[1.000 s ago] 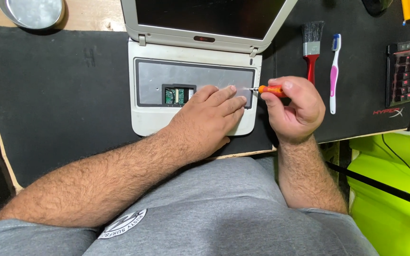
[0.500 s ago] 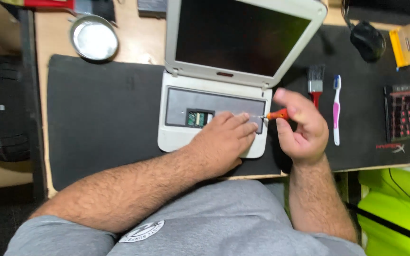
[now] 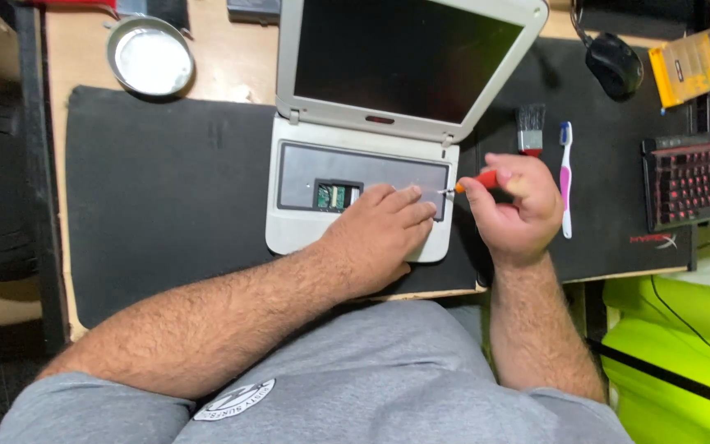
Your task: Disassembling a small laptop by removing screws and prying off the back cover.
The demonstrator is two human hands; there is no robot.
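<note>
A small grey laptop (image 3: 306,226) lies open on a black desk mat (image 3: 166,197), its keyboard removed so a grey tray with a small open hatch (image 3: 337,195) shows. My left hand (image 3: 380,234) rests flat on the laptop's base, fingers pointing right toward the right edge. My right hand (image 3: 519,210) grips an orange-handled screwdriver (image 3: 480,181), its thin tip aimed left at the base's right edge, close to my left fingertips.
A red-handled brush (image 3: 530,127) and a pink and blue toothbrush (image 3: 566,177) lie on the mat right of my hand. A keyboard with red lights (image 3: 696,177), a black mouse (image 3: 614,62), a yellow case (image 3: 688,66) and a round metal dish (image 3: 151,57) surround the mat.
The view has pulled back and shifted, showing more of the desk. Both hands stay on the laptop's right side, and my right hand keeps the screwdriver at the base's edge.
</note>
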